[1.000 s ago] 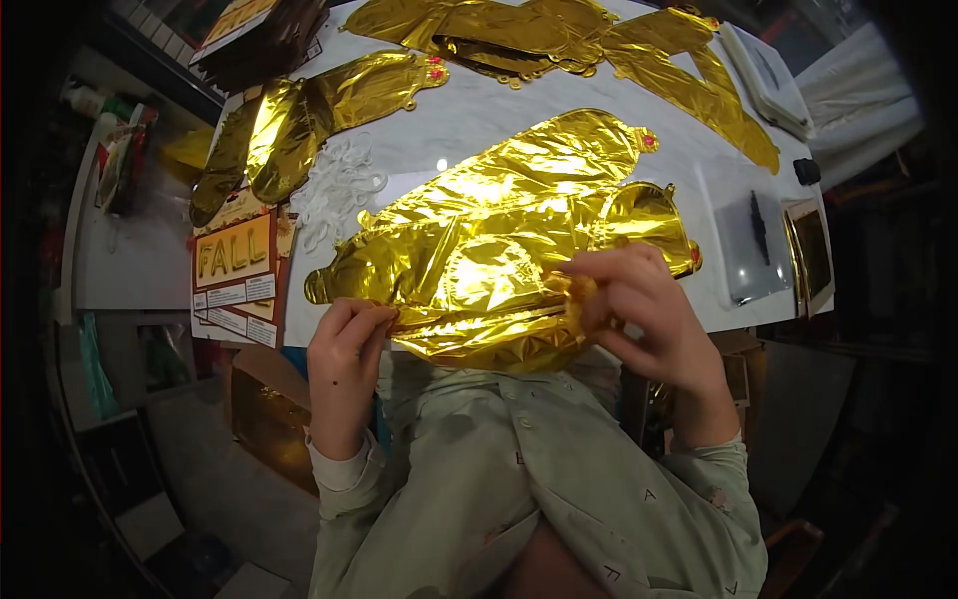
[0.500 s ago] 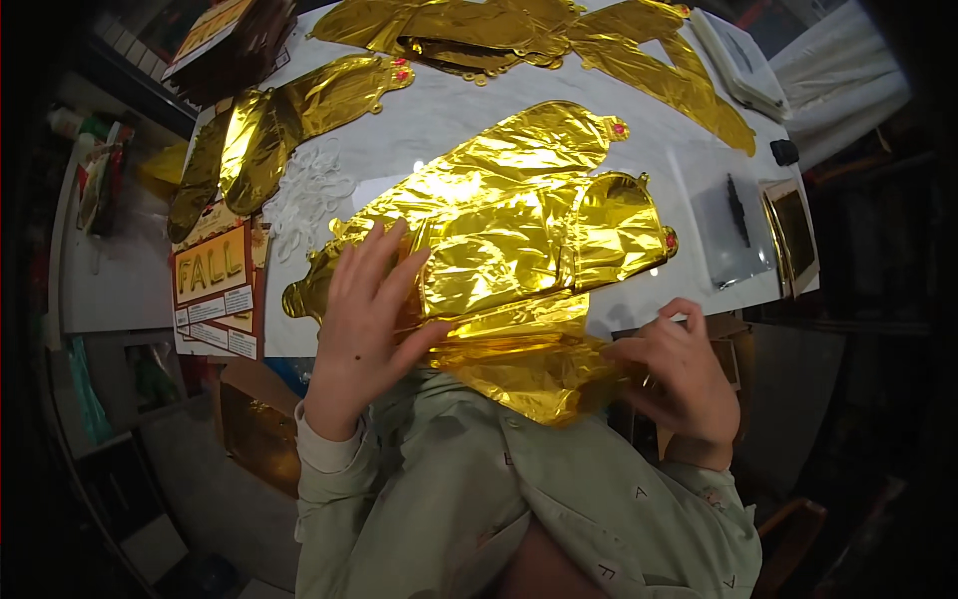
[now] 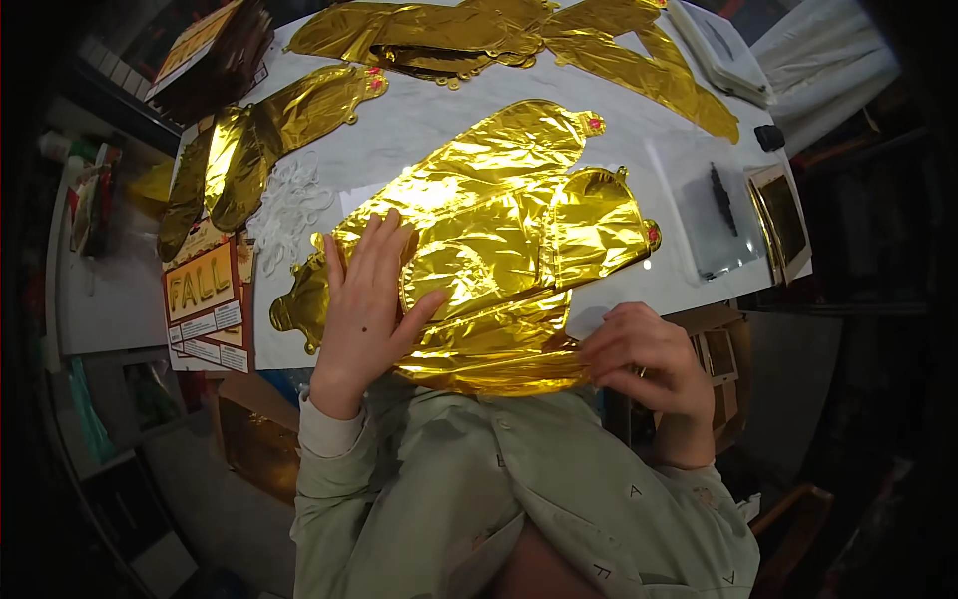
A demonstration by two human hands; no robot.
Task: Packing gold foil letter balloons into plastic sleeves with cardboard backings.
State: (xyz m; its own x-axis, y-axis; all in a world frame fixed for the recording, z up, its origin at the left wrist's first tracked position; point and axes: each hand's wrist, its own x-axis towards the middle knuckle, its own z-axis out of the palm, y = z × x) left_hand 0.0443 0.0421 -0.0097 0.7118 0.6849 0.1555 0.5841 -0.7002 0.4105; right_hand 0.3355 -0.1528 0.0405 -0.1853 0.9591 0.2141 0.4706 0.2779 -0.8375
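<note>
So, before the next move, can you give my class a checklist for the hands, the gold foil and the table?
1. Left hand spread on the creased, shiny gold foil piece with rounded lobes: ok.
2. Right hand gripping the foil's near right edge: cannot tell; its fingers are curled there, but the grip is hidden.
3. Foil lying wholly on the white marbled table: not ok; its near side reaches past the front edge.
4. Foil smooth: not ok; creases run across it.
5. Tangled pile of thin white loops clear of both hands: ok.
</note>
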